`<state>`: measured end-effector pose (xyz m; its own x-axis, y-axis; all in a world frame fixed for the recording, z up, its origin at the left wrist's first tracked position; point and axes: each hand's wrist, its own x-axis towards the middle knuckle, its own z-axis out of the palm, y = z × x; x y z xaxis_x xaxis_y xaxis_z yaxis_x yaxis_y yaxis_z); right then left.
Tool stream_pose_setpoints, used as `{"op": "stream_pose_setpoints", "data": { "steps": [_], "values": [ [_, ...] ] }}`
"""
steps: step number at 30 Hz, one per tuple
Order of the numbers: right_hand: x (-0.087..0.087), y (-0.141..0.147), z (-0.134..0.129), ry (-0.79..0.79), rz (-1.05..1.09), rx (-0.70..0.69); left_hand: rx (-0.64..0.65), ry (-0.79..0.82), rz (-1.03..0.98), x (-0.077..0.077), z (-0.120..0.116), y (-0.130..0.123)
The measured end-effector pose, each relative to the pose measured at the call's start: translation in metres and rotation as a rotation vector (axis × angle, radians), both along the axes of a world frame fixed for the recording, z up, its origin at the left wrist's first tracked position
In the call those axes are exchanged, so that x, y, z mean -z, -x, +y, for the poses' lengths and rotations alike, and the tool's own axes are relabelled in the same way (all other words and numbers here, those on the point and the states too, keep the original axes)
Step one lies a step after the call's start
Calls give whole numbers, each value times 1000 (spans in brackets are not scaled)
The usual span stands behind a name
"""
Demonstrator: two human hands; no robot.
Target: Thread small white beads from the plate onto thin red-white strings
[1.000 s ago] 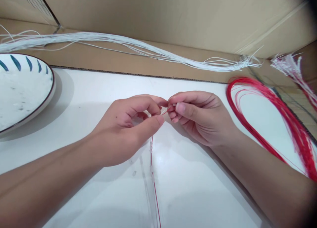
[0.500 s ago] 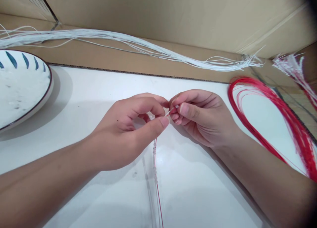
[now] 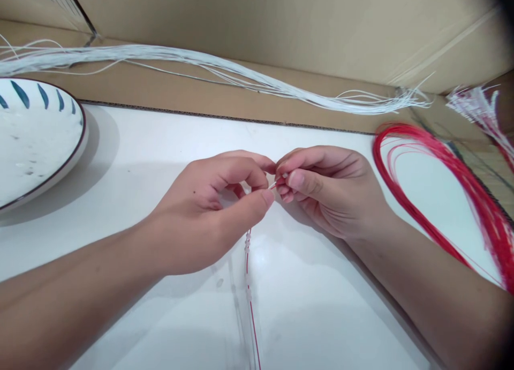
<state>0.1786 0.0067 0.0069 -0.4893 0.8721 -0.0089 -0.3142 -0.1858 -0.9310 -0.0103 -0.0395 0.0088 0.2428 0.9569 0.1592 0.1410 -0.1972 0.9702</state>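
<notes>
My left hand (image 3: 217, 209) pinches a thin red cord (image 3: 254, 327) between thumb and index finger, near the cord's whitish tip. Facing it, my right hand (image 3: 333, 190) holds a small pale bead (image 3: 285, 175) between thumb and forefinger, right by that tip; whether the cord runs through this bead I cannot tell. Below my left hand the cord hangs down toward the bottom edge, with several small pale pink beads (image 3: 247, 244) strung on it in groups. The fingertips of both hands nearly touch.
A plate (image 3: 40, 140) with blue leaf marks and small pieces in it stands at the left. White cords (image 3: 241, 70) lie along the cardboard at the back. Looped red cords (image 3: 405, 198) lie at the right, with white-tipped strands (image 3: 477, 110) behind.
The hanging cord and its beads have swung slightly left. The bead at my right fingertips has shifted a little left. Both hands keep nearly the same pose.
</notes>
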Motion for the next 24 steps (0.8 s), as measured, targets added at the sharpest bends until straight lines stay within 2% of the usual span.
{"op": "stream_pose_setpoints", "data": {
  "steps": [19,24],
  "values": [
    [5,-2,-1,-112,-37,17,-15,24,10,-1,-1,1],
    [4,-1,-3,-229,-96,62,-45,42,35,1,-2,2]
  ]
}}
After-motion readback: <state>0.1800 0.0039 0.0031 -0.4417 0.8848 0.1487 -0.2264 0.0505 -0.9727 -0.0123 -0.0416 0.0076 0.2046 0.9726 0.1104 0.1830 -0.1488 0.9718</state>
